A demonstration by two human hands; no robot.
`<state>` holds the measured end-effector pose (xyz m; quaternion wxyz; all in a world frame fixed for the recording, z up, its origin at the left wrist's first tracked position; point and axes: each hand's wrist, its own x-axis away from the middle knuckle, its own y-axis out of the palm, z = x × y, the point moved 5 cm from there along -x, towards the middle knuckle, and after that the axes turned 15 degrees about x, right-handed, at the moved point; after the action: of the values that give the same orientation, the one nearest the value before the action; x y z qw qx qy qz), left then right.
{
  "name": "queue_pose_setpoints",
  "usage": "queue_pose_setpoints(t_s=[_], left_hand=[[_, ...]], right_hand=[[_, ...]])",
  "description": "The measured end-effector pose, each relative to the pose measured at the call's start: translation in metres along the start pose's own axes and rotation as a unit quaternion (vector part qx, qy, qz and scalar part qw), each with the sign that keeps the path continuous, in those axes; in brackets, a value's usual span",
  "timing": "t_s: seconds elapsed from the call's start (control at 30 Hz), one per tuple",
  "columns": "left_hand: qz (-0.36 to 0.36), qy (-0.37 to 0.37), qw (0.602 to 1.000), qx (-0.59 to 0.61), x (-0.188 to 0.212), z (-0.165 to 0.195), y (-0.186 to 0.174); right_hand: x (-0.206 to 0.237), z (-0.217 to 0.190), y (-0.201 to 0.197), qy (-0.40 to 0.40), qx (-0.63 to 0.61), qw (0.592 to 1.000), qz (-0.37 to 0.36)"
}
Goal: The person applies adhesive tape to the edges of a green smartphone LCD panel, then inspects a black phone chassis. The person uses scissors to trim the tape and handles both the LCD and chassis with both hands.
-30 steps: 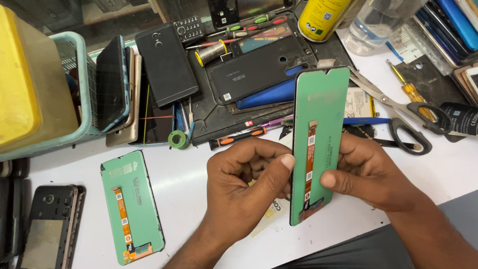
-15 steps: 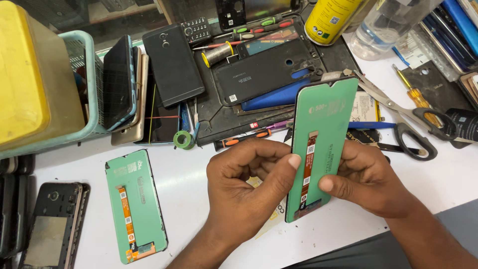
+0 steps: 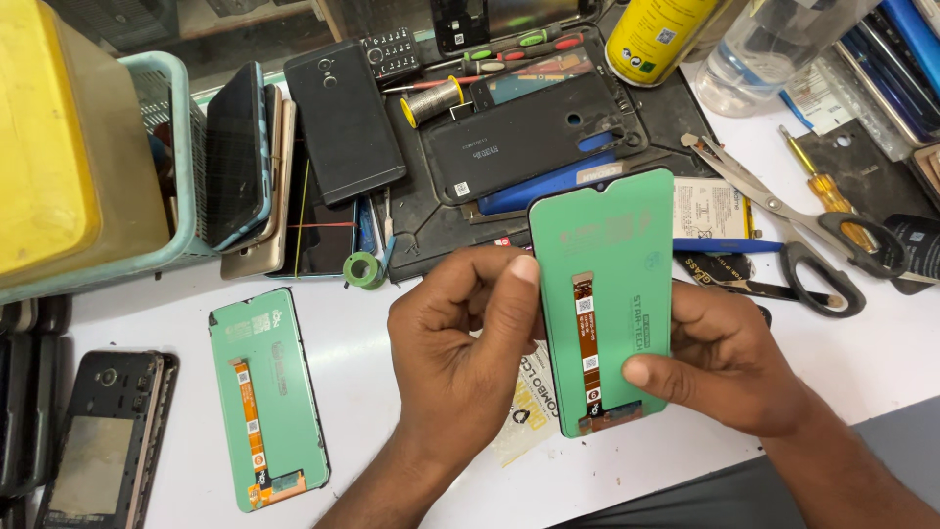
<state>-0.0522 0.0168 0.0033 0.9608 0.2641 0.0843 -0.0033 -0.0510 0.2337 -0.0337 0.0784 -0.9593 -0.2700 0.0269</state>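
Both hands hold a green-backed screen (image 3: 607, 294) upright over the white bench (image 3: 392, 313), w/ its back facing the camera. Left hand (image 3: 460, 358) is curled, thumb on the screen's left edge. Right hand (image 3: 729, 358) cups the right side, thumb flat on the back near the bottom.

Likely thin, light, stiff but brittle glass, so grip by the edges, no bending. Orange flex strip (image 3: 587, 343) down the middle looks delicate; keep fingers off it. A 2nd screen (image 3: 266, 397) lies flat at left, scissors (image 3: 793, 230) at right.
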Motion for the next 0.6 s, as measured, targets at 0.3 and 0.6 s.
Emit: queue_pose_setpoints(t_s=[0.3,0.6], left_hand=[[0.059,-0.016,0.998,0.008,-0.006,-0.002,-0.010],[-0.045,-0.028,0.998,-0.045,-0.005,0.000,0.009]], right_hand=[[0.004,0.005,-0.005,0.014,0.008,1.000,0.016],[0.003,-0.003,-0.003,0.001,-0.003,1.000,0.001]])
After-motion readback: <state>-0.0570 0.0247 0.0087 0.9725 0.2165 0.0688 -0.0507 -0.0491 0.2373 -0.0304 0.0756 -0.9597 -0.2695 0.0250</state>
